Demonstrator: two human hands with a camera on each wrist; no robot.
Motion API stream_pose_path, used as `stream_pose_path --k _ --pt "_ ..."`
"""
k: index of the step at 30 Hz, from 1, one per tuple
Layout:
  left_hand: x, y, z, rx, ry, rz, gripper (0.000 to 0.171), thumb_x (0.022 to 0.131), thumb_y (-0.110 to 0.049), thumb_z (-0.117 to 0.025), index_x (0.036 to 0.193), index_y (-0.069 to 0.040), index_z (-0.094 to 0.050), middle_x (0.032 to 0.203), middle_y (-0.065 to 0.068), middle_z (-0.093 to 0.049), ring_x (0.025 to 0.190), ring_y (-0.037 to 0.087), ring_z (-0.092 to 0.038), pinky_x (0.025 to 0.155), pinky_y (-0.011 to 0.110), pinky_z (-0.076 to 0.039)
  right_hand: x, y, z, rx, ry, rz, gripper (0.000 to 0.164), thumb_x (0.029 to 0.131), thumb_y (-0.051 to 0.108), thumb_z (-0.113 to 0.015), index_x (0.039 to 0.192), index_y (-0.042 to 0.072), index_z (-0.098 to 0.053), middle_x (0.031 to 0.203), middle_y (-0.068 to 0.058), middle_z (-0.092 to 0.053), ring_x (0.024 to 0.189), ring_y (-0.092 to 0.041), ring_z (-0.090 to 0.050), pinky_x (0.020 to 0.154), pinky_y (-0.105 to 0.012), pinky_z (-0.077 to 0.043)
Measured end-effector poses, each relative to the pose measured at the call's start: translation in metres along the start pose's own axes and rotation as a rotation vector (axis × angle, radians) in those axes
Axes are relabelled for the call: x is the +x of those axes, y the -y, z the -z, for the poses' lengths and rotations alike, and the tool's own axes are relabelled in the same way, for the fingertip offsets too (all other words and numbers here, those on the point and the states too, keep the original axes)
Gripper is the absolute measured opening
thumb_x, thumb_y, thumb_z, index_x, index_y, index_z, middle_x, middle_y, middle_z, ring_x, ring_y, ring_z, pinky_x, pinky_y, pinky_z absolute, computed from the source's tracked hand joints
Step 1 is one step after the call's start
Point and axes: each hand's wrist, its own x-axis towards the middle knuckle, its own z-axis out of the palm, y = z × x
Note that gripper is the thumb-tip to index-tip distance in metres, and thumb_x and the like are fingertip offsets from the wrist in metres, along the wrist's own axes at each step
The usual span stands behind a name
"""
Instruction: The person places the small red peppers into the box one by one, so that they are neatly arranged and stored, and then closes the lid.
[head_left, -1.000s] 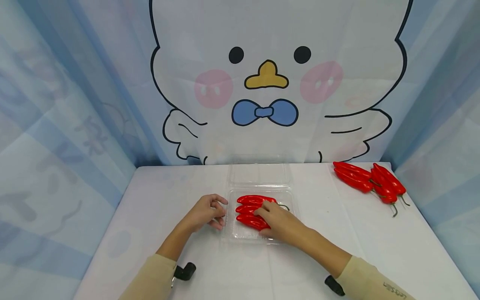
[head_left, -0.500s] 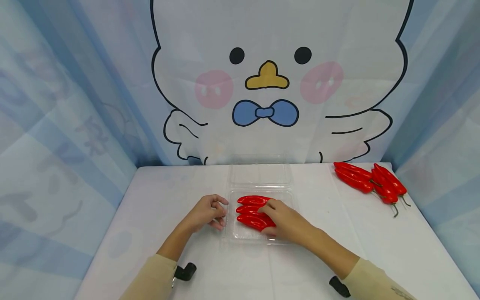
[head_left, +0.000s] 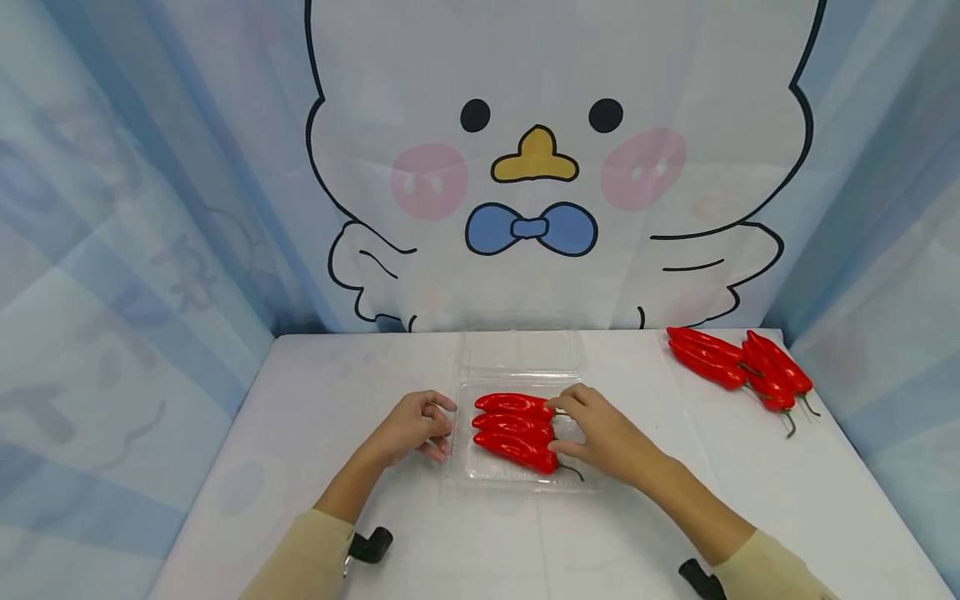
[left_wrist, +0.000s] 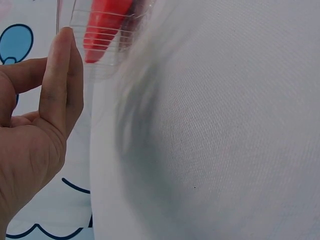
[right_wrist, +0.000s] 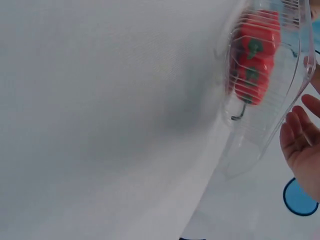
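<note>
Three red chili peppers lie side by side in a clear plastic clamshell box, stems to the right; the nearest is a whole chili pepper. My left hand stays at the box's left wall, fingers loosely bent and holding nothing; contact with the wall cannot be told. Over the box's right part is my right hand, thumb and fingers spread apart around the stem ends, with nothing gripped. The right wrist view shows relaxed fingers just above the box rim and pepper stems below them.
The box's clear lid is folded back towards the rear curtain. Several more red chili peppers lie piled at the table's back right corner. A white cloth covers the table, and printed curtains stand on three sides.
My right hand has let go of the nearest pepper and drawn back to the right, uncovering the peppers' right ends and stems. The left hand has kept its place.
</note>
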Motion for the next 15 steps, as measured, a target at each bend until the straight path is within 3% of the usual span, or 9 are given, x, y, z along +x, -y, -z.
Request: stream_pose_path --k 15 --pt "-0.001 -0.002 -0.001 0.002 0.007 0.001 0.032 0.097 0.004 -0.064 0.127 0.006 -0.057 0.085 0.012 -0.064 0.062 0.017 -0.068 0.059 0.035 -0.065 -0.028 -0.058 0.026 0.049 -0.159 -0.199 0.065 0.086 0.024 -0.085 0.14 0.006 -0.056 0.137 -0.018 -0.056 0.126 -0.036 -0.055 0.099 -0.059 -0.056"
